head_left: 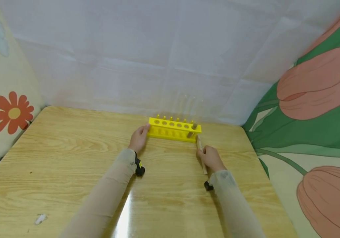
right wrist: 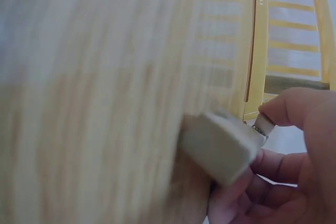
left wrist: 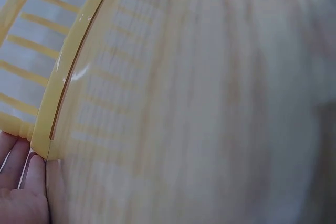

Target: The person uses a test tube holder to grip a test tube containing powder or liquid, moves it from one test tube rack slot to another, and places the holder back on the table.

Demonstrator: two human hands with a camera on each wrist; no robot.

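A yellow test tube rack [head_left: 172, 124] stands toward the back of the table, with a row of holes and a row of pegs behind. My left hand [head_left: 138, 138] holds its left end, the fingertips against the end piece in the left wrist view. My right hand [head_left: 212, 158] grips a wooden test tube clamp [head_left: 200, 147], its far end right at the rack's right end. In the right wrist view the thumb presses the clamp's handle beside a small metal spring. A test tube with dark brown contents [head_left: 189, 135] sits in the rightmost hole.
Faint clear tubes [head_left: 185, 104] rise behind the rack's right half. A white cloth [head_left: 113, 66] hangs along the table's back edge, with patterned cloths on both sides. The wooden table [head_left: 78, 145] has a white worn patch [head_left: 40, 218] at front left.
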